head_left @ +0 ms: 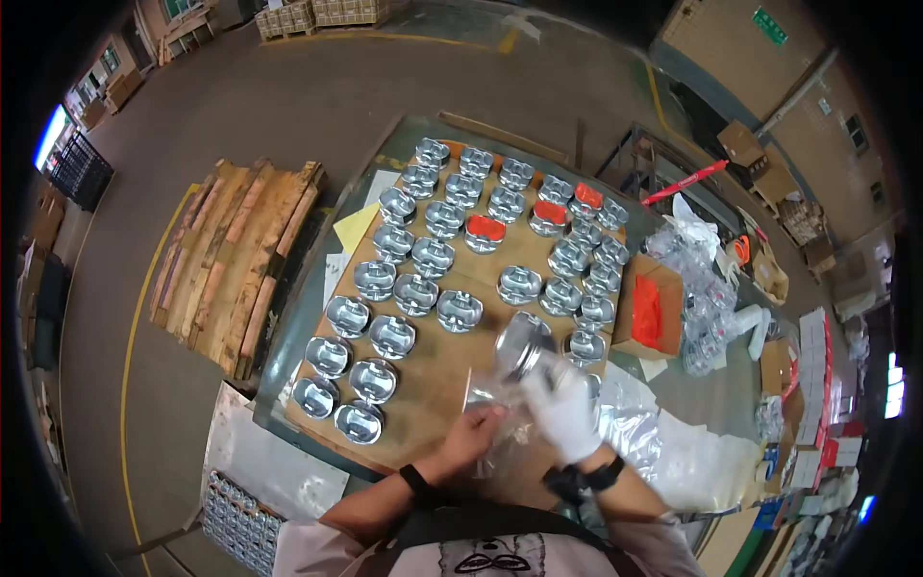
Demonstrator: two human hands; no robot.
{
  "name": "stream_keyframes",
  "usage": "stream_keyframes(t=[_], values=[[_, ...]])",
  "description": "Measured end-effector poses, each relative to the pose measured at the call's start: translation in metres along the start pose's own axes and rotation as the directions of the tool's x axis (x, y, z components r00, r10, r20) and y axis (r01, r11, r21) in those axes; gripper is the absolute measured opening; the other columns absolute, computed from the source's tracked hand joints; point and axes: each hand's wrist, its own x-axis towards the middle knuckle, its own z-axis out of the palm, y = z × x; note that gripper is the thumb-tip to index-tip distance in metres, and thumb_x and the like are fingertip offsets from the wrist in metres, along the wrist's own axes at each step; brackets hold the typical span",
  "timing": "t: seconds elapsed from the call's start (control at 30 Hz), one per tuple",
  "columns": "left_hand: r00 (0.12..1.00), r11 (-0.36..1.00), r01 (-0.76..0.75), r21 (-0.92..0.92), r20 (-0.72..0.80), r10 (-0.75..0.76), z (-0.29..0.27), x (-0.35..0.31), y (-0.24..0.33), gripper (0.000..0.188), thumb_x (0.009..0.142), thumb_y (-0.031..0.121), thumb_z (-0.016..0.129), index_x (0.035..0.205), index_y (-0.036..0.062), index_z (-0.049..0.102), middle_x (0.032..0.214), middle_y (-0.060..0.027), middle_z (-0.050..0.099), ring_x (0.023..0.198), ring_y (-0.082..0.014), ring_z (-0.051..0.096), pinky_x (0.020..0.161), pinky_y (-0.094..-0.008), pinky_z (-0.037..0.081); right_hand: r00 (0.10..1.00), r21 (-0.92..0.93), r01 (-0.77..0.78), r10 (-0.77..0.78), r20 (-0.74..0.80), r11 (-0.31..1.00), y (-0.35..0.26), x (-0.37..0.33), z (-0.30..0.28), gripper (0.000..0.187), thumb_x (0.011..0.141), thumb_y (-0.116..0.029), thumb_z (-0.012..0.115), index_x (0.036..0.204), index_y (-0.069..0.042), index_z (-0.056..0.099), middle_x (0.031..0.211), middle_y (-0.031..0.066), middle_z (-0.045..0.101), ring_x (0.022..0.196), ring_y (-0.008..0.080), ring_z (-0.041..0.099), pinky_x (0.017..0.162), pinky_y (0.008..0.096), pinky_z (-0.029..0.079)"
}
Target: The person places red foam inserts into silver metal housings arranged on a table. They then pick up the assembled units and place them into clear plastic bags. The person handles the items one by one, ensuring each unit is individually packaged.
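Observation:
In my right hand (562, 409), which wears a white glove, is a shiny metal piston (522, 343), tilted over the table's near middle. My bare left hand (470, 435) pinches the edge of a clear plastic bag (502, 444) just below that piston. The bag hangs partly between my hands, and motion blurs its outline. Many more pistons stand in rows on a brown cardboard sheet (437, 370), one of the closest being a piston (460, 312) left of the held one. Red pieces lie on a few, such as this red piece (486, 228).
A cardboard box (623, 325) with red material stands at the sheet's right edge. Beside it lie a heap of clear plastic wrapping (707, 313) and flat plastic bags (630, 423). Wooden pallets (236, 264) are on the floor at left. A tray of small metal parts (238, 524) sits lower left.

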Motion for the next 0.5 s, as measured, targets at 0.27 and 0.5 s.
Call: stream_keyframes(t=[0.27, 0.5], values=[[0.795, 0.490, -0.366, 0.791, -0.007, 0.606, -0.006, -0.021, 0.056, 0.024, 0.096, 0.015, 0.057, 0.111, -0.0010, 0.066, 0.078, -0.0140, 0.067, 0.061, -0.0233, 0.062, 0.056, -0.0344, 0.050, 0.957, -0.803, 0.259, -0.028, 0.290, 0.536, 0.080, -0.082, 0.020, 0.027, 0.084, -0.025, 0.064, 0.092, 0.000, 0.061, 0.088, 0.0181, 0.062, 0.071, 0.0329, 0.065, 0.062, 0.0449, 0.054], [0.665, 0.384, -0.649, 0.657, 0.246, 0.705, 0.038, -0.061, 0.076, 0.034, 0.090, 0.010, 0.063, 0.123, 0.0000, 0.060, 0.071, -0.0116, 0.063, 0.059, -0.0250, 0.061, 0.050, -0.0344, 0.047, 0.910, -0.003, -0.360, 0.352, 0.218, 0.933, 0.102, -0.042, 0.032, 0.033, 0.095, -0.032, 0.053, 0.101, -0.002, 0.064, 0.095, 0.0196, 0.066, 0.086, 0.0323, 0.064, 0.076, 0.0390, 0.051]])
